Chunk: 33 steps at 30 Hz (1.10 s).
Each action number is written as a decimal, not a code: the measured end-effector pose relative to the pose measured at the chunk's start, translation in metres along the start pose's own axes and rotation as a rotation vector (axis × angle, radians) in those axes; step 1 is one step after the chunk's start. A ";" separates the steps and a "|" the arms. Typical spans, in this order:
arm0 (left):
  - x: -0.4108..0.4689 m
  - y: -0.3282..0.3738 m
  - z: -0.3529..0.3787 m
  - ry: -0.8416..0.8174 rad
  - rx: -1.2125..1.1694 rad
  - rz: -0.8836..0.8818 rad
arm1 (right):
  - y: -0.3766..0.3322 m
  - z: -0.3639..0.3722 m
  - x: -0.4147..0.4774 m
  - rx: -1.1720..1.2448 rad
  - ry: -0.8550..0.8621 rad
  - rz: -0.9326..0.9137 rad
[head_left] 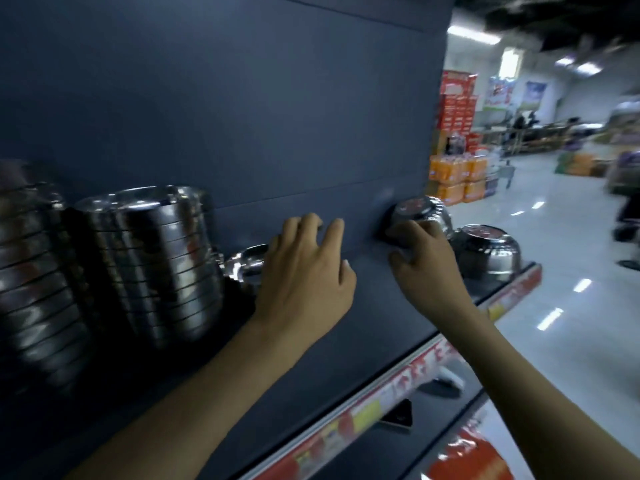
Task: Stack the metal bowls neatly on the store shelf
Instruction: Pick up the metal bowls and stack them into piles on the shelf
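Observation:
Two tall stacks of upturned metal bowls stand at the left of the dark shelf [346, 341]: one at the far left [31, 271] and one beside it [156, 265]. A single metal bowl [246, 263] lies just right of that stack, partly hidden by my left hand [304, 271], which hovers over it with fingers spread. My right hand [426, 258] grips the near rim of an upturned bowl [420, 211] by the back panel. Another upturned bowl [488, 252] sits at the shelf's right end.
A red and yellow price strip [398, 382] runs along the shelf's front edge. A lower shelf with red packaging [464, 459] shows at the bottom right. The store aisle [554, 271] opens to the right, with orange stacked goods [457, 178] beyond.

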<state>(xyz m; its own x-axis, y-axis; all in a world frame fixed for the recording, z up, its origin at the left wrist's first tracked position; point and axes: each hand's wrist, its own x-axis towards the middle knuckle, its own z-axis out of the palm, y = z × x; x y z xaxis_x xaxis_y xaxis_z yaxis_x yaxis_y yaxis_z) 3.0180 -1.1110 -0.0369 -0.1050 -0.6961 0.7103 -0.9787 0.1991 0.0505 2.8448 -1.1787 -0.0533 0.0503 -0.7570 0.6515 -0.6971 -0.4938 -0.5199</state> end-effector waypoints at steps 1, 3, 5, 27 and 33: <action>0.007 0.011 0.013 -0.068 -0.057 -0.004 | 0.017 -0.010 0.000 -0.033 0.007 0.051; 0.022 0.033 0.041 -0.217 -0.195 -0.044 | 0.050 -0.026 0.000 -0.074 0.012 0.168; 0.037 0.053 0.069 -0.365 -0.364 -0.117 | 0.079 -0.040 -0.001 -0.075 0.032 0.250; 0.137 0.141 0.233 -0.691 -0.981 -0.446 | 0.213 -0.065 0.032 0.167 -0.066 0.654; 0.119 0.138 0.219 -0.594 -1.023 -0.481 | 0.194 -0.066 0.018 0.218 -0.030 0.623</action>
<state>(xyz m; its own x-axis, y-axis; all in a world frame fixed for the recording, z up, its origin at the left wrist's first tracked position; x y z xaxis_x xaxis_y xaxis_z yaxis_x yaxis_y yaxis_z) 2.8317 -1.3174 -0.0988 -0.1009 -0.9930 0.0619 -0.3863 0.0965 0.9173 2.6637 -1.2597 -0.1061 -0.2938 -0.9391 0.1784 -0.4412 -0.0324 -0.8968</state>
